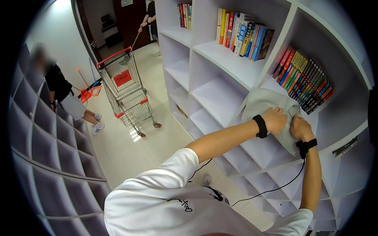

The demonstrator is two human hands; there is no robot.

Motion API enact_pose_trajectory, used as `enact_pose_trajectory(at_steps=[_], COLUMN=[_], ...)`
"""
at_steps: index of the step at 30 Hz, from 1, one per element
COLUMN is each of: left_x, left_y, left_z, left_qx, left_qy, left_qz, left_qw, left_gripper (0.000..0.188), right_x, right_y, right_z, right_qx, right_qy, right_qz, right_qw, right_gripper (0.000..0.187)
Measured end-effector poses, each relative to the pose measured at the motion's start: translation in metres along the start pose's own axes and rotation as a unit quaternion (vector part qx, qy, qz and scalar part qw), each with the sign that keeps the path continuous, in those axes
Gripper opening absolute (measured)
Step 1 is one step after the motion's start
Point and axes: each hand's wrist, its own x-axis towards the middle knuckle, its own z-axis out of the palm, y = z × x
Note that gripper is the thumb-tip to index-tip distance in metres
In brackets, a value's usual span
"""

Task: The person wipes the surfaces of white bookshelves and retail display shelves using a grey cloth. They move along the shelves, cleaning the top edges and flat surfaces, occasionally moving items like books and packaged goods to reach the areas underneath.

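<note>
Grey cloth [253, 103], one: right of centre in the frame, draped over a shelf edge, its middle partly covered by the hands and its underside out of sight. Left hand [275, 120]: clamped on the cloth, fingers bent, fingertips hard to make out. Right hand [301, 128]: closed on the cloth's right edge, fingertips hidden. Wristbands, black, one per wrist; a thin cable [271, 191] hangs from the right one, its far end lost at the shirt. Bookcase [226, 61], pale, right half, cut off by the dark round border. Books [303, 80], leaning row, upper right, just above the cloth; titles too small to read. Shopping cart [123, 78], wire and red, upper left. Person [59, 82], far left, head blurred. Second person [152, 17], top edge, head cut off.
</note>
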Motion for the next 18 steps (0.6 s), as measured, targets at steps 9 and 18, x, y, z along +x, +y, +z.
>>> enact_pose_trajectory(at_steps=[9, 18], left_x=[0.044, 0.082], left_y=[-0.004, -0.012], left_z=[-0.020, -0.020], left_qx=[0.010, 0.010], left_qy=[-0.073, -0.122], left_qz=[0.060, 0.059], left_qw=[0.995, 0.991], left_gripper=[0.029, 0.033], right_x=[-0.010, -0.002], right_y=[0.026, 0.042], right_z=[0.027, 0.002], right_qx=[-0.057, -0.063], right_qy=[0.157, 0.081], right_qz=[0.000, 0.101], right_qw=[0.986, 0.990], right_gripper=[0.021, 0.029])
